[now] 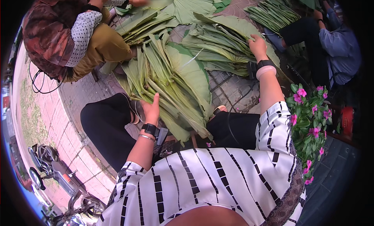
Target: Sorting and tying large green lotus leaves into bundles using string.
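Observation:
A bundle of folded lotus leaves (163, 82), pale green with brownish stem ends, lies before me and reaches down between my knees. At its lower left edge is my left hand (150, 109), thumb raised against the leaves and other fingers partly hidden. My right hand (258, 47) reaches to a second pile of folded lotus leaves (222, 47), its fingertips at the right end. Whether they pinch a leaf is unclear. A thin white tie (192, 58) lies across the broad leaf on the nearer bundle's right side.
A person in a patterned jacket (49, 36) crouches at upper left beside more leaves (187, 6). Another person in a blue shirt (340, 47) sits at right near a stack of leaves (274, 14). Pink flowers (312, 132) grow by my right arm. A black cable (230, 115) hangs from my right wrist.

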A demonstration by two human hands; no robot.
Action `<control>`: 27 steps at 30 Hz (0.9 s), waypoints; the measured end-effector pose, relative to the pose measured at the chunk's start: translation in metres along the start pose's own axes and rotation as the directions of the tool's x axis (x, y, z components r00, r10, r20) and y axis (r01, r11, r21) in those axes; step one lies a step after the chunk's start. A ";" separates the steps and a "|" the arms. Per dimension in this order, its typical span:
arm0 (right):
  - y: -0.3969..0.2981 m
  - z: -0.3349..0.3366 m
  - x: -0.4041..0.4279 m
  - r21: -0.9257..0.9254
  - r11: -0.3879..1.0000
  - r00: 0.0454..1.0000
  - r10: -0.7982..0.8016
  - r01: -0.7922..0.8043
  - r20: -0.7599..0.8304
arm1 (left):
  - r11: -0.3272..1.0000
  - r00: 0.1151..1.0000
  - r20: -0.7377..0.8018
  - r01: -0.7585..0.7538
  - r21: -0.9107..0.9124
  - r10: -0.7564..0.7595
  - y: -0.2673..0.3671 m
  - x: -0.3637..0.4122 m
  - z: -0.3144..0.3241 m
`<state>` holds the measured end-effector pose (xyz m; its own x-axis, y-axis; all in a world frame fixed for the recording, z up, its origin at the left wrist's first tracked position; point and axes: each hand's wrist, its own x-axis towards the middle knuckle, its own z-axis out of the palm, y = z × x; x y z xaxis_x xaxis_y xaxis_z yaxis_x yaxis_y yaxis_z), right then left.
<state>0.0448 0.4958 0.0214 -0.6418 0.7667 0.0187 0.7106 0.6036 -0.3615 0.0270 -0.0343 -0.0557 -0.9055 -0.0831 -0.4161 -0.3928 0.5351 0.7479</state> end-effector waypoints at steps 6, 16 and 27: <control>-0.070 0.008 -0.041 0.128 0.953 0.945 -0.244 0.275 -0.215 | 0.997 0.997 0.035 0.063 0.048 -0.065 0.016 -0.009 0.000; -0.139 0.094 -0.212 0.379 0.899 0.876 -0.352 0.219 0.329 | 0.983 0.993 -0.009 0.115 0.140 -0.115 0.027 -0.013 -0.001; -0.154 0.114 -0.230 0.349 0.919 0.913 -0.290 0.182 0.288 | 0.990 0.992 0.035 0.114 0.079 -0.117 0.026 -0.015 -0.003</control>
<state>0.0504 0.2017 -0.0334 -0.8746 0.4622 -0.1463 0.4359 0.6176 -0.6546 0.0296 -0.0216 -0.0285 -0.8471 -0.1162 -0.5186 -0.4797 0.5872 0.6520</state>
